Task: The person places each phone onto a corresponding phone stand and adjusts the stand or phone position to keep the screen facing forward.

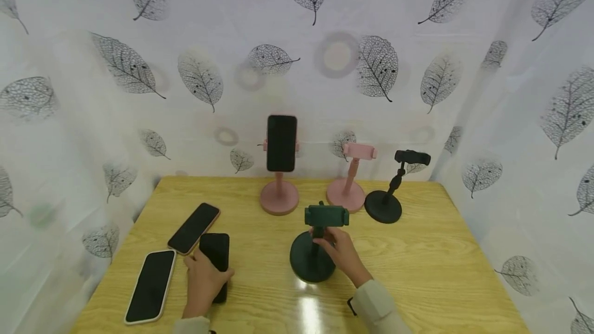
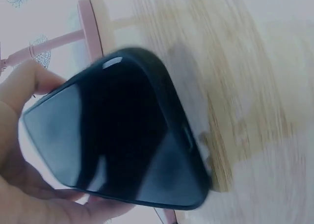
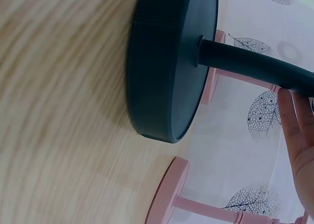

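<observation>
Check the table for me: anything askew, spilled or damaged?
Nothing looks spilled or damaged. The black stand at the back right seems most askew: it leans rightward, whereas the phone-bearing pink stand looks straight. Lens distortion may exaggerate this.

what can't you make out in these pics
- Head view: part of the black phone, covered by the left hand.
- Head view: part of the right hand, behind the green stand.
- Head view: middle of a pink clamp, behind the upright phone.
- Right wrist view: the green clamp, cut off by the right edge.
</observation>
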Demonstrator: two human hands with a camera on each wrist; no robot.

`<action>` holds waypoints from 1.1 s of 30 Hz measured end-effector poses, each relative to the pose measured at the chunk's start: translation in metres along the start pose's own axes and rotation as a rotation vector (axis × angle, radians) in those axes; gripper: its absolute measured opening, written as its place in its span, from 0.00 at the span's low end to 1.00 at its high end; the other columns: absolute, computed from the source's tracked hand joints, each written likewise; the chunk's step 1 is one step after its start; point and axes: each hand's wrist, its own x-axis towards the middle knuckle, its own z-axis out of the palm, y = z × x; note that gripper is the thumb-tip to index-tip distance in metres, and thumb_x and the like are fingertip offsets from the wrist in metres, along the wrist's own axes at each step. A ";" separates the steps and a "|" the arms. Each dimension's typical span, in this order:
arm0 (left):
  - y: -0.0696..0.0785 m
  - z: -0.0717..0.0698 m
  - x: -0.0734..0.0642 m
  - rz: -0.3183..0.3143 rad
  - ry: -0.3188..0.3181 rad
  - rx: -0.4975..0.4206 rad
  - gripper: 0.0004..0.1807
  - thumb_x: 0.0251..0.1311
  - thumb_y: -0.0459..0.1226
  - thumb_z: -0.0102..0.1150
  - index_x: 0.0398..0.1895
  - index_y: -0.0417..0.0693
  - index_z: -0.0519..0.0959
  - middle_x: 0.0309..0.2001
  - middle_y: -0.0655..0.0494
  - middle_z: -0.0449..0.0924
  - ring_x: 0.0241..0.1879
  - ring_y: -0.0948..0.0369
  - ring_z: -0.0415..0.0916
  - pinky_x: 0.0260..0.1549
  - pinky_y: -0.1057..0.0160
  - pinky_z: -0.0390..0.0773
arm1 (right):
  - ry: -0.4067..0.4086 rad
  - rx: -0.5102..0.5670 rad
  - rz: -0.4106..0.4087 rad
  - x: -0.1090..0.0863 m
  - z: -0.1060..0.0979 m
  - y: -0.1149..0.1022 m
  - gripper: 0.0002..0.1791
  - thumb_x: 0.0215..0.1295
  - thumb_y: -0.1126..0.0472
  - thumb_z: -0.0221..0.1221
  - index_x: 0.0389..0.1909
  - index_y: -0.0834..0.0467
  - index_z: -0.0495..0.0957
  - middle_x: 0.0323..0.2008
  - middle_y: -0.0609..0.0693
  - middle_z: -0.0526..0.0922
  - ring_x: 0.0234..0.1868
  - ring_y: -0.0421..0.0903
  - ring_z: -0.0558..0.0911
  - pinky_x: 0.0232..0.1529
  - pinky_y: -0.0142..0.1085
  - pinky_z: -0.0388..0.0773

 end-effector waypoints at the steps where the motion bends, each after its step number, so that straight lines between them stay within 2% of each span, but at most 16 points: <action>1: 0.001 0.000 0.000 0.008 0.020 -0.021 0.57 0.40 0.40 0.72 0.64 0.20 0.45 0.52 0.20 0.50 0.43 0.32 0.67 0.42 0.40 0.73 | -0.003 0.005 -0.004 0.001 0.001 0.002 0.13 0.59 0.72 0.58 0.46 0.66 0.76 0.42 0.65 0.83 0.41 0.56 0.84 0.43 0.36 0.81; 5: 0.007 0.002 -0.002 0.082 0.100 -0.102 0.57 0.41 0.37 0.71 0.65 0.23 0.42 0.56 0.23 0.47 0.48 0.34 0.63 0.46 0.39 0.71 | -0.005 0.029 -0.007 0.007 0.009 0.021 0.15 0.60 0.72 0.57 0.48 0.66 0.76 0.43 0.65 0.82 0.43 0.56 0.84 0.44 0.36 0.81; 10: 0.006 0.006 -0.006 0.155 0.137 -0.229 0.55 0.46 0.33 0.68 0.65 0.26 0.37 0.56 0.24 0.46 0.52 0.33 0.62 0.51 0.37 0.66 | -0.006 0.053 0.012 0.010 0.016 0.041 0.15 0.61 0.66 0.58 0.49 0.63 0.76 0.45 0.63 0.82 0.45 0.52 0.84 0.46 0.34 0.80; 13: 0.002 0.011 -0.007 0.193 0.145 -0.284 0.54 0.47 0.31 0.67 0.66 0.31 0.35 0.56 0.24 0.50 0.54 0.33 0.62 0.54 0.37 0.65 | -0.010 0.057 0.019 0.011 0.017 0.044 0.15 0.62 0.64 0.58 0.50 0.60 0.76 0.46 0.61 0.83 0.46 0.50 0.84 0.47 0.34 0.80; 18: -0.004 0.017 -0.005 0.250 0.157 -0.272 0.55 0.48 0.32 0.68 0.67 0.36 0.35 0.53 0.25 0.62 0.53 0.34 0.68 0.52 0.38 0.67 | -0.012 0.030 0.018 0.013 0.016 0.045 0.15 0.63 0.62 0.57 0.50 0.59 0.76 0.46 0.58 0.83 0.46 0.48 0.84 0.46 0.33 0.80; 22: -0.006 0.018 -0.005 0.218 0.138 -0.252 0.57 0.50 0.38 0.68 0.70 0.39 0.34 0.55 0.27 0.64 0.52 0.35 0.70 0.50 0.39 0.70 | -0.024 0.008 0.045 0.018 0.011 0.019 0.14 0.62 0.67 0.57 0.49 0.63 0.76 0.45 0.62 0.83 0.45 0.53 0.84 0.44 0.35 0.81; 25: -0.004 0.016 -0.006 0.169 0.128 -0.219 0.57 0.49 0.42 0.69 0.71 0.40 0.37 0.58 0.29 0.64 0.54 0.36 0.70 0.50 0.40 0.71 | -0.040 0.008 0.086 0.022 0.007 -0.001 0.13 0.61 0.71 0.57 0.48 0.66 0.76 0.45 0.65 0.82 0.46 0.57 0.83 0.44 0.39 0.81; 29: 0.001 0.011 -0.006 0.120 0.127 -0.146 0.57 0.48 0.46 0.69 0.72 0.38 0.41 0.64 0.31 0.60 0.58 0.36 0.67 0.51 0.39 0.70 | -0.042 0.019 0.112 0.026 0.009 -0.001 0.13 0.62 0.70 0.57 0.48 0.66 0.76 0.45 0.65 0.82 0.46 0.57 0.83 0.46 0.40 0.81; 33: 0.002 0.011 -0.005 0.107 0.148 -0.091 0.57 0.47 0.49 0.70 0.72 0.36 0.45 0.66 0.30 0.58 0.59 0.34 0.65 0.52 0.38 0.69 | -0.036 0.028 0.118 0.028 0.012 0.000 0.12 0.61 0.70 0.57 0.47 0.66 0.76 0.45 0.65 0.82 0.46 0.57 0.83 0.45 0.40 0.81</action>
